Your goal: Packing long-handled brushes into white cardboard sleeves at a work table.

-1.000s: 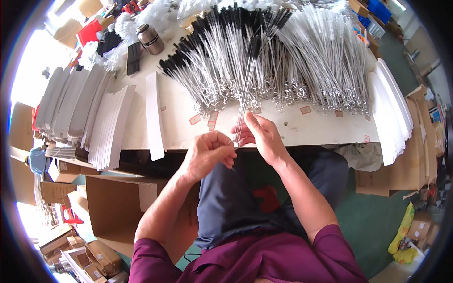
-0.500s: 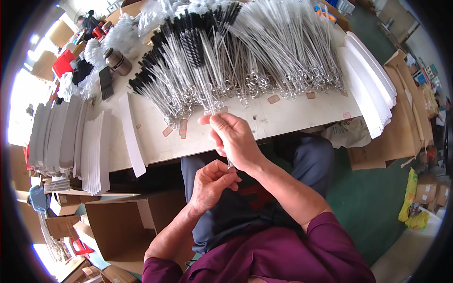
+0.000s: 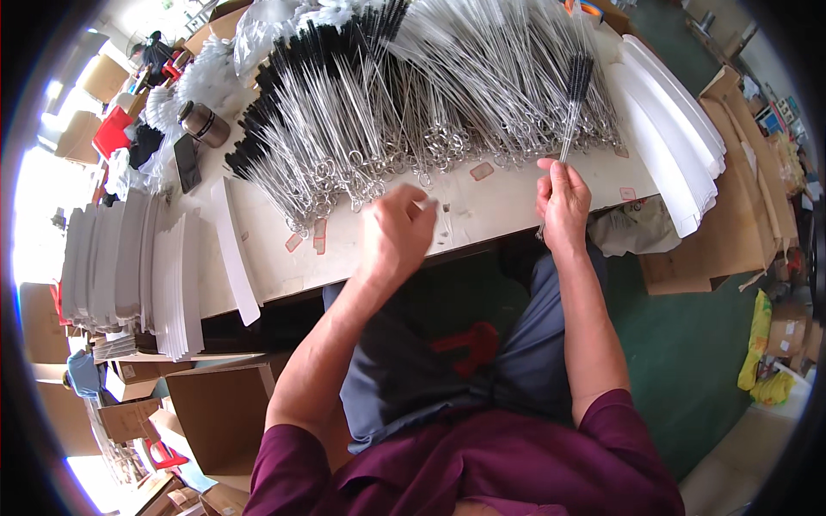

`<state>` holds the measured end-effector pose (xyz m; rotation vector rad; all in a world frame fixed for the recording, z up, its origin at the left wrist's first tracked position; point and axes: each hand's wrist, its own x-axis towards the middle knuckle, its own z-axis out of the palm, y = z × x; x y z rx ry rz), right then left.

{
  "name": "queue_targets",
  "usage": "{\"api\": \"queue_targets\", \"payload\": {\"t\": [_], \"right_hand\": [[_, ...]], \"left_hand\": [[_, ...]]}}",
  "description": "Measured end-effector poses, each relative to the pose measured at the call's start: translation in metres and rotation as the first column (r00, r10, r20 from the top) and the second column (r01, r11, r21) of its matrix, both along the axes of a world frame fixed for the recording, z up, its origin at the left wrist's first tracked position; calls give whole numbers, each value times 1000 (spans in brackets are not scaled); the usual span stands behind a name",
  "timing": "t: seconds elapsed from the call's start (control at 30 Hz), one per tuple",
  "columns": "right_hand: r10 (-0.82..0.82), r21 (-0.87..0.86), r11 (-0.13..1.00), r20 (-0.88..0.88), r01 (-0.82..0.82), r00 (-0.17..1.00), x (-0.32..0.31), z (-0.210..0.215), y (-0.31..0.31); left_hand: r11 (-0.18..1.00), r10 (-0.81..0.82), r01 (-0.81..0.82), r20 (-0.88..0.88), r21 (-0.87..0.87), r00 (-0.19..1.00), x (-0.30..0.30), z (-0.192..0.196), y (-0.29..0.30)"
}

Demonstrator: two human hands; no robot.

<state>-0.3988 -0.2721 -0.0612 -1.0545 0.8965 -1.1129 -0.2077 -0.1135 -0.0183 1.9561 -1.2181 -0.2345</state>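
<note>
My right hand (image 3: 565, 206) is closed round the thin wire handles of a small bunch of straw brushes (image 3: 571, 112), held upright over the table's front edge. Their black bristles point away from me. To its left, my left hand (image 3: 397, 232) hovers at the table edge with curled fingers, a little blurred. Something small and pale shows at its fingertips, and I cannot make out what it is. Beyond both hands lies a wide heap of straw brushes (image 3: 344, 129), wire loops toward me, some bristles black and others pale.
Stacks of folded white card strips (image 3: 176, 284) stand at the table's left; more white strips (image 3: 667, 146) lie at its right end. A metal flask (image 3: 205, 125) and a dark phone (image 3: 187, 163) sit at the back left. Cardboard boxes (image 3: 219, 421) flank the table.
My hands, close together half a second ago, have parted. The right one has moved right with the brushes, while the left has risen toward the heap's near edge.
</note>
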Motion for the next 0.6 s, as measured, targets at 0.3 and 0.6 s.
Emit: {"api": "queue_targets", "payload": {"t": [0.3, 0.6], "right_hand": [[17, 36, 999, 114, -21, 993, -2, 4, 1], [0, -19, 1000, 124, 3, 992, -1, 2, 4]], "left_hand": [[991, -132, 131, 85, 16, 988, -18, -13, -35], [968, -177, 196, 129, -159, 976, -45, -1, -113]]}}
